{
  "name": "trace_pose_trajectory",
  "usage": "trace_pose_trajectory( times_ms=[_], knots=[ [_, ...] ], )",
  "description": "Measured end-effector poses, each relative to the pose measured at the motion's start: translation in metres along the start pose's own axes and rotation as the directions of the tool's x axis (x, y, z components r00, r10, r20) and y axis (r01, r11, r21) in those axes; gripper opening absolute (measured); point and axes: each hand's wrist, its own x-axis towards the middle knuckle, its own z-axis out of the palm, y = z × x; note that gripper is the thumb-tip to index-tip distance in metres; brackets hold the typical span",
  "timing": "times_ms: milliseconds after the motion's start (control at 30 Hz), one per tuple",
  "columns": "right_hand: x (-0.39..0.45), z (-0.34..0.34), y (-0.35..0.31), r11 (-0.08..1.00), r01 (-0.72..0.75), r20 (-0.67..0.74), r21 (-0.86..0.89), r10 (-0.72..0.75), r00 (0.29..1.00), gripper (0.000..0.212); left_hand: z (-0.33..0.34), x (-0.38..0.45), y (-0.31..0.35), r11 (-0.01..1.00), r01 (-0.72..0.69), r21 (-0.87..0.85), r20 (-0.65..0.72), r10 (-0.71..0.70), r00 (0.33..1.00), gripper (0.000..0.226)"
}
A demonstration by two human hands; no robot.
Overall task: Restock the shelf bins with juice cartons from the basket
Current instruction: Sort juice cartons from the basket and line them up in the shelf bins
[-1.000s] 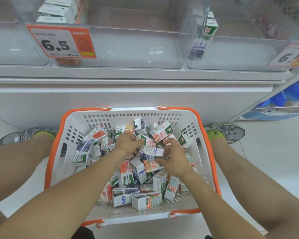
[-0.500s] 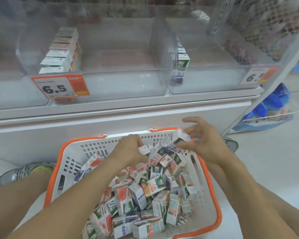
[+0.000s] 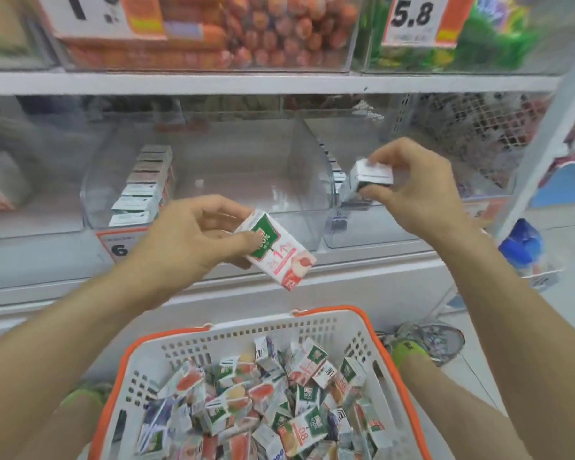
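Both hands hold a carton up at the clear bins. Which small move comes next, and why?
Probably lower the right hand so its carton joins the row in the right bin: it already hovers above that bin. The left hand holds its peach carton short of the bins.
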Motion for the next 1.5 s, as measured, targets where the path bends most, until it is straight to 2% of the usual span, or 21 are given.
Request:
trace_pose_trajectory(
  times_ms=[67,200,300,433,500,600,633,700,767,800,933,1033,1100,1133,1167,1200,1233,1267,1367,1400,1500],
  knots=[
    [0.007,0.010,0.001,0.995,0.000,0.143,-0.100,0.014,0.990,0.030,-0.007,-0.005,-0.012,0.996,0.049,-0.070,-0.016,-0.050,0.999,0.027],
    [0.013,0.021,0.004,0.980,-0.028,0.277,-0.196,0.082,0.957,0.023,-0.021,-0.014,-0.027,0.990,0.090,-0.106,-0.009,-0.091,0.996,0.018],
    [0.014,0.024,0.004,0.961,0.037,0.377,-0.272,0.071,0.923,0.010,-0.032,-0.019,-0.030,0.990,0.095,-0.108,-0.018,-0.097,0.995,0.017],
    [0.011,0.025,-0.001,0.921,0.132,0.459,-0.366,0.055,0.887,0.019,-0.043,-0.023,-0.028,0.988,0.078,-0.135,-0.039,-0.084,0.996,0.016],
    [0.005,0.025,-0.004,0.905,0.163,0.402,-0.394,0.011,0.915,0.018,-0.048,-0.024,-0.024,0.988,0.075,-0.136,-0.048,-0.082,0.995,0.013],
    [-0.014,0.031,-0.042,0.956,0.201,0.233,-0.214,-0.150,0.961,0.017,-0.061,-0.025,-0.017,0.991,0.095,-0.093,-0.003,-0.095,0.995,0.010],
    [-0.023,0.034,-0.065,0.973,0.206,0.244,-0.106,-0.175,0.954,0.018,-0.066,-0.026,-0.015,0.992,0.109,-0.070,0.024,-0.108,0.994,0.011],
    [-0.041,0.044,-0.114,0.981,0.116,0.443,0.158,-0.176,0.879,0.024,-0.076,-0.029,-0.011,0.991,0.129,-0.035,0.060,-0.127,0.990,0.011],
    [-0.054,0.057,-0.154,0.946,-0.047,0.676,0.321,-0.194,0.711,0.044,-0.089,-0.033,-0.008,0.993,0.121,-0.014,0.075,-0.120,0.990,0.011],
    [-0.057,0.066,-0.167,0.934,-0.086,0.728,0.348,-0.211,0.652,0.054,-0.097,-0.036,-0.006,0.993,0.120,-0.011,0.087,-0.119,0.989,0.013],
    [-0.058,0.102,-0.205,0.910,-0.168,0.755,0.380,-0.200,0.625,0.066,-0.138,-0.053,-0.009,0.985,0.170,0.014,0.095,-0.171,0.981,0.051],
    [-0.052,0.128,-0.232,0.849,-0.272,0.782,0.452,-0.231,0.578,0.052,-0.172,-0.070,-0.013,0.991,0.136,0.008,-0.021,-0.136,0.990,0.054],
    [-0.045,0.149,-0.253,0.821,-0.307,0.774,0.481,-0.233,0.589,0.047,-0.197,-0.079,-0.022,0.994,0.086,-0.067,-0.159,-0.096,0.982,0.043],
    [-0.040,0.162,-0.263,0.812,-0.310,0.753,0.494,-0.222,0.619,0.047,-0.210,-0.081,-0.031,0.995,0.043,-0.093,-0.279,-0.067,0.958,0.034],
    [-0.035,0.175,-0.275,0.804,-0.299,0.719,0.513,-0.213,0.661,0.047,-0.226,-0.083,-0.041,0.999,-0.001,-0.037,-0.436,-0.015,0.900,0.021],
    [-0.029,0.191,-0.288,0.799,-0.273,0.673,0.536,-0.210,0.709,0.047,-0.243,-0.084,-0.053,0.995,-0.017,0.101,-0.582,0.073,0.810,0.009],
    [-0.022,0.207,-0.300,0.803,-0.230,0.621,0.551,-0.210,0.755,0.048,-0.258,-0.085,-0.064,0.967,0.005,0.256,-0.668,0.173,0.724,0.006],
    [-0.014,0.224,-0.312,0.818,-0.172,0.567,0.549,-0.214,0.795,0.050,-0.273,-0.086,-0.077,0.925,0.049,0.376,-0.699,0.249,0.671,0.011],
    [0.015,0.282,-0.347,0.868,-0.020,0.445,0.496,-0.235,0.864,0.052,-0.304,-0.086,-0.115,0.788,0.203,0.581,-0.677,0.330,0.658,0.031],
    [0.026,0.301,-0.356,0.881,0.007,0.421,0.474,-0.233,0.877,0.052,-0.309,-0.085,-0.124,0.767,0.240,0.594,-0.685,0.326,0.652,0.039],
    [0.052,0.361,-0.374,0.936,-0.004,0.442,0.353,-0.163,0.882,0.048,-0.319,-0.080,-0.143,0.815,0.259,0.518,-0.744,0.280,0.607,0.049]
  ],
)
